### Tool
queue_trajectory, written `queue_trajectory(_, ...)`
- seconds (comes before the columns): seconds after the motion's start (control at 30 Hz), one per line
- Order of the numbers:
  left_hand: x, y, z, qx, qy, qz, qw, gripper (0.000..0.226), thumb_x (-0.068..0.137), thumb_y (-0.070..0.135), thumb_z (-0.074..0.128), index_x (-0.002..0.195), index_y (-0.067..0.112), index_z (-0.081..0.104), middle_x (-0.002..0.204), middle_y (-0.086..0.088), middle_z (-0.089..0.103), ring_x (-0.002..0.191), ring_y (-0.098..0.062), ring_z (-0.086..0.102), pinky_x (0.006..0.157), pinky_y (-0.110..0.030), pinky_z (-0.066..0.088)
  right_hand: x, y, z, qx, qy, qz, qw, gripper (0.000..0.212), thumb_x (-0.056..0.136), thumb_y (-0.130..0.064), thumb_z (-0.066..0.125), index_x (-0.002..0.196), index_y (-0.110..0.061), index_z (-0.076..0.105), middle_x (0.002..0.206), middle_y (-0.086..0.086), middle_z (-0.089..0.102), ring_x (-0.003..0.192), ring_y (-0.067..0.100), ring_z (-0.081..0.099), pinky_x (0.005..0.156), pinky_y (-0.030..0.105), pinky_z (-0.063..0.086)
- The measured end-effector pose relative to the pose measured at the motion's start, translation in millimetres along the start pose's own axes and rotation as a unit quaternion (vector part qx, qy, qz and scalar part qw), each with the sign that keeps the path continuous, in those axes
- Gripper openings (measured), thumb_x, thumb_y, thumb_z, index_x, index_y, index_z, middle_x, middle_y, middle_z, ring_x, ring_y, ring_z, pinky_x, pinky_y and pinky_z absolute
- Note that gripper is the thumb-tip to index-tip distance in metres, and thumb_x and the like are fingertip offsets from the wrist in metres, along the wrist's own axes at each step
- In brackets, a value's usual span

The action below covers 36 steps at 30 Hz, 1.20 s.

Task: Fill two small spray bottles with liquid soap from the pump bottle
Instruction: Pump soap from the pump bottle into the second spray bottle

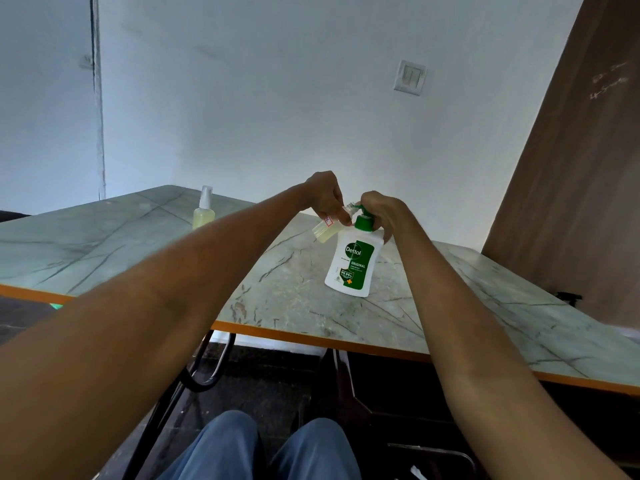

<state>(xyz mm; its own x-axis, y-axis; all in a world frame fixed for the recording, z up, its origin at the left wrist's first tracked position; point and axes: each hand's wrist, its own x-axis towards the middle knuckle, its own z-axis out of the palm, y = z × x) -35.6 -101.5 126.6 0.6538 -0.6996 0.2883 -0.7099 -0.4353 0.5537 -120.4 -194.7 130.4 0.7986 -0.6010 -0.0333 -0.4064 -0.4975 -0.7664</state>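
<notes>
Marbled table (287, 289) carries the pump bottle (353, 263), upright. Left hand (325, 195) pinches a small bottle (327, 230) tilted, mouth at the spout; right hand (379, 211) grips the pump head (363, 220).

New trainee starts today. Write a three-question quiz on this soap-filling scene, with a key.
1. True or false: the capped spray bottle stands at the table's far left.
2. The left hand holds: A) an open small bottle, B) a cloth, C) nothing.
3. Fill in: the right hand is on the pump bottle's green ____.

Key: 1 true; 2 A; 3 pump head.
</notes>
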Motion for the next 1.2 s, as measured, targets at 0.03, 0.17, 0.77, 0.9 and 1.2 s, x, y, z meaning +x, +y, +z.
queue_trajectory(0.03, 0.7, -1.4, 0.1, 0.002, 0.0, -0.001, 1.0, 0.043, 0.066, 0.025, 0.082, 0.098, -0.002, 0.07, 0.09, -0.01, 0.067, 0.069, -0.018, 0.062, 0.057, -0.012, 0.05, -1.7, -0.6, 0.5, 0.0, 0.001, 0.002, 1.0, 0.022, 0.097, -0.013, 0.022, 0.097, -0.002, 0.042, 0.119, 0.02, 0.054, 0.099, 0.027, 0.054, 0.075, 0.036, 0.037)
queue_trajectory(0.17, 3.2, -0.8, 0.5, -0.004, 0.012, -0.002, 1.0, 0.04, 0.063, 0.025, 0.084, 0.092, 0.0, 0.072, 0.078, -0.007, 0.067, 0.058, -0.011, 0.06, 0.051, -0.012, 0.049, -3.5, -0.6, -5.9, -0.018, -0.005, -0.004, 1.0, 0.026, 0.097, -0.01, 0.02, 0.085, -0.003, 0.042, 0.127, 0.018, 0.053, 0.117, 0.027, 0.052, 0.074, 0.036, 0.035)
queue_trajectory(0.77, 0.5, 2.0, -1.3, 0.011, 0.004, -0.003, 1.0, 0.039, 0.061, 0.024, 0.085, 0.09, 0.0, 0.073, 0.065, -0.001, 0.062, 0.046, -0.006, 0.057, 0.045, -0.008, 0.046, -1.3, -0.6, -3.8, -0.027, -0.005, 0.0, 1.0, 0.023, 0.098, -0.013, 0.021, 0.097, -0.002, 0.041, 0.106, 0.014, 0.049, 0.106, 0.026, 0.052, 0.072, 0.035, 0.038)
queue_trajectory(0.9, 0.8, 5.6, -3.7, 0.002, 0.008, -0.006, 1.0, 0.041, 0.062, 0.023, 0.085, 0.092, -0.002, 0.072, 0.064, -0.003, 0.062, 0.038, -0.003, 0.055, 0.045, -0.012, 0.05, -3.9, -5.8, -7.5, -0.04, -0.007, 0.0, 0.999, 0.031, 0.097, -0.01, 0.019, 0.071, -0.009, 0.037, 0.078, 0.007, 0.048, 0.093, 0.021, 0.049, 0.048, 0.031, 0.033)
queue_trajectory(1.2, 1.2, 7.6, -1.2, -0.004, 0.005, -0.017, 1.0, 0.043, 0.063, 0.024, 0.084, 0.093, -0.003, 0.071, 0.077, -0.009, 0.067, 0.051, -0.01, 0.059, 0.052, -0.016, 0.053, -2.4, -4.5, -7.9, -0.032, -0.02, -0.011, 0.999, 0.022, 0.099, -0.008, 0.02, 0.098, -0.005, 0.042, 0.119, 0.018, 0.055, 0.123, 0.029, 0.05, 0.049, 0.03, 0.034)
